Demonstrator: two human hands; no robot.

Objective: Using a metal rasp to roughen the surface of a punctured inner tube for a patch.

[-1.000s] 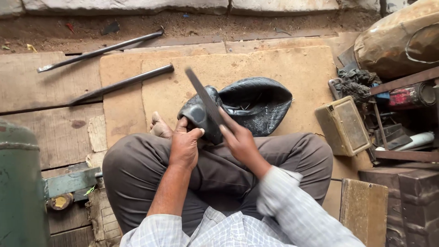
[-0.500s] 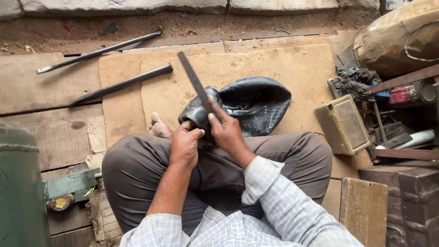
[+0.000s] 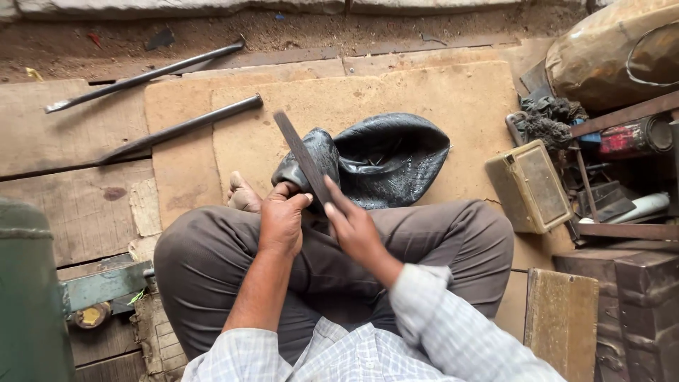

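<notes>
I sit cross-legged on a worn board. My left hand [image 3: 281, 223] pinches a folded part of a black rubber inner tube [image 3: 382, 159] that lies across my knees and spreads out in front of me. My right hand [image 3: 353, 228] grips the lower end of a long flat metal file [image 3: 300, 154]. The file slants up and to the left, and its face lies against the fold of the tube just above my left fingers. My bare foot [image 3: 242, 194] shows left of the left hand.
Two long steel bars [image 3: 180, 127] [image 3: 145, 76] lie on the boards at the upper left. A small yellowish box [image 3: 532, 185], rags, tins and metal cases crowd the right side. A green metal object [image 3: 28, 297] stands at the left edge.
The file has slid up and to the left over the tube, and my right hand has followed it. My left hand keeps its hold on the fold.
</notes>
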